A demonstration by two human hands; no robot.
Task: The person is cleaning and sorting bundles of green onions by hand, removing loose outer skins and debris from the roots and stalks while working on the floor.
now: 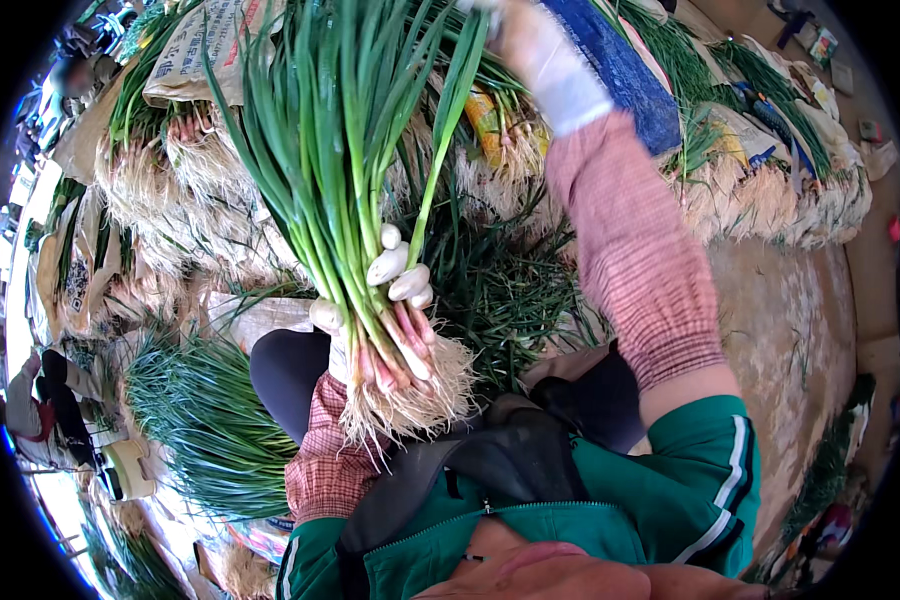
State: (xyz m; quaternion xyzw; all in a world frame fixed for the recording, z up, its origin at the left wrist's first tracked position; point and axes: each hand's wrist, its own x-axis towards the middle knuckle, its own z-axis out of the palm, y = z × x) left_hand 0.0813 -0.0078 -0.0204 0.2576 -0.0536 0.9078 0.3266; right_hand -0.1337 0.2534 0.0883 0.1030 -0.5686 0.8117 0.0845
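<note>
My left hand (390, 267), in a white glove, grips a bunch of green garlic (356, 172) around its lower stems. The long leaves point up and away from me. Pinkish-white stem ends and a mass of pale roots (412, 394) hang below my fingers, over my lap. One stalk stands a little apart on the right of the bunch. Stretched forward at the top edge is my right hand (521, 45), white-gloved and motion-blurred, close to the leaf tips. Its fingers are too blurred to tell whether they hold anything.
Rooted bundles (210, 165) lie in rows ahead, partly under woven sacks (202, 56) bearing writing. More bundles (765, 187) are at the right. Loose leaves (502, 300) cover the ground before me. A leafy heap (210, 420) sits by my left knee. Another person (52, 405) is at the far left.
</note>
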